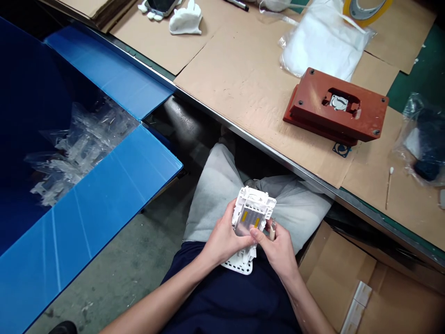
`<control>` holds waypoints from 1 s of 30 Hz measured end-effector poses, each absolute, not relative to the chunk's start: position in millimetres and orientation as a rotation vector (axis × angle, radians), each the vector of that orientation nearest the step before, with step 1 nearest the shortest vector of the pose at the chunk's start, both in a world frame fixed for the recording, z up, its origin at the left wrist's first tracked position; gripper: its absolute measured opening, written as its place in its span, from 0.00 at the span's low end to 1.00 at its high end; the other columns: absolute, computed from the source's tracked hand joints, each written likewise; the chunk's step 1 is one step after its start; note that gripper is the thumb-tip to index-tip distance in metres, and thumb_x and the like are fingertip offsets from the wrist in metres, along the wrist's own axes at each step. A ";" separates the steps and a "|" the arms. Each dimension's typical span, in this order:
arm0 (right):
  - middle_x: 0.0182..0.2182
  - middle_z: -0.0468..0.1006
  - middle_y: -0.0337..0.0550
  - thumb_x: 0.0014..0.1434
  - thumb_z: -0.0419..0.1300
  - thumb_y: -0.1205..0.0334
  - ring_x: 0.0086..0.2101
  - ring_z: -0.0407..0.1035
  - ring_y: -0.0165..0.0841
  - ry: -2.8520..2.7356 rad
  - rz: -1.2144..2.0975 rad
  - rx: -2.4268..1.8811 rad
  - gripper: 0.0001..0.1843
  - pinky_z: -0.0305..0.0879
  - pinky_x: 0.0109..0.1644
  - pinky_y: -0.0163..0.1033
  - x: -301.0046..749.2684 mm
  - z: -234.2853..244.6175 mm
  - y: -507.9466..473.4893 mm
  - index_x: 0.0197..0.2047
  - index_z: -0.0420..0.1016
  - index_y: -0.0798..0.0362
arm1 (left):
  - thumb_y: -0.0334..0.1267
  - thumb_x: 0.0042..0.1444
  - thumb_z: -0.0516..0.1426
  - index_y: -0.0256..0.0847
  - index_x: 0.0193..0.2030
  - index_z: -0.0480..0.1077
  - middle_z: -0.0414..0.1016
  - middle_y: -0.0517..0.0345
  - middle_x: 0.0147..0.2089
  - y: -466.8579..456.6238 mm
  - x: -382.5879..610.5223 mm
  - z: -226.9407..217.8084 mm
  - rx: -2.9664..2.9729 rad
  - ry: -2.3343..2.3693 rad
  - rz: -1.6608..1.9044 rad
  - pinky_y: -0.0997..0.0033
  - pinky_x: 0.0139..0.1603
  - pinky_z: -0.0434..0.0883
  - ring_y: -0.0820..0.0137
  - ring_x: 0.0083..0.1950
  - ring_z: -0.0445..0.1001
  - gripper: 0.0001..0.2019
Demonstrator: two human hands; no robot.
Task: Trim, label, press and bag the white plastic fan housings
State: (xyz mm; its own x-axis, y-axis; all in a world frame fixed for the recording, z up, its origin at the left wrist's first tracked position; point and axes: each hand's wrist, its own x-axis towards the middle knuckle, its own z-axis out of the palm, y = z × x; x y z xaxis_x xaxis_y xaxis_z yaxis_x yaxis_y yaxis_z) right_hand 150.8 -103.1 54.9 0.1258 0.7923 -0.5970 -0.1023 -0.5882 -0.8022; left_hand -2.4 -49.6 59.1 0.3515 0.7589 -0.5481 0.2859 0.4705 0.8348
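Head view looks down on a white moulded plastic housing [251,218] held above the person's lap, over a grey cushion [215,195] and just below the metal near edge of the desk [278,154]. The left hand [222,236] grasps the housing's left side, fingers curled out of sight behind it. The right hand [278,248] is closed too: its thumb [256,234] presses on the front face beside a clear window [245,225] with yellow strips [245,216], and its fingers pinch a slim pale item [272,230] against the right edge. That item is too small and too covered to identify.

The housing looks light and stiff, though its thin ribs and perforated lower tab [239,266] could snap if levered, and the smooth plastic may slip a little. The solid side walls seem the best place to take hold, keeping fingers off the window.

Beyond the desk edge lies a rust-red jig [335,105] on cardboard sheeting [239,79], while a blue corrugated bin [86,246] holding clear plastic bags [83,148] stands to the left.
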 end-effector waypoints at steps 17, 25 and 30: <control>0.47 0.82 0.51 0.58 0.67 0.50 0.45 0.77 0.44 -0.681 1.571 -1.651 0.20 0.76 0.47 0.43 151.6 55.7 -94.6 0.48 0.78 0.55 | 0.35 0.47 0.68 0.45 0.66 0.58 0.76 0.53 0.56 -44.2 -2.1 66.7 1.093 1.276 0.409 0.63 0.51 0.71 0.57 0.53 0.75 0.40; 0.45 0.82 0.46 0.62 0.63 0.49 0.44 0.76 0.40 -0.862 1.588 -1.610 0.20 0.73 0.52 0.44 166.3 62.6 -85.2 0.52 0.79 0.52 | 0.40 0.48 0.70 0.41 0.62 0.62 0.76 0.46 0.58 -35.3 -4.8 68.4 0.654 1.081 0.456 0.61 0.52 0.72 0.56 0.55 0.76 0.36; 0.34 0.80 0.43 0.70 0.53 0.51 0.38 0.76 0.35 -1.170 1.090 -1.783 0.19 0.72 0.45 0.39 218.7 69.9 -72.4 0.46 0.83 0.50 | 0.42 0.45 0.73 0.39 0.59 0.67 0.81 0.46 0.50 -25.9 -11.1 67.7 0.284 1.089 0.453 0.64 0.44 0.76 0.56 0.47 0.81 0.35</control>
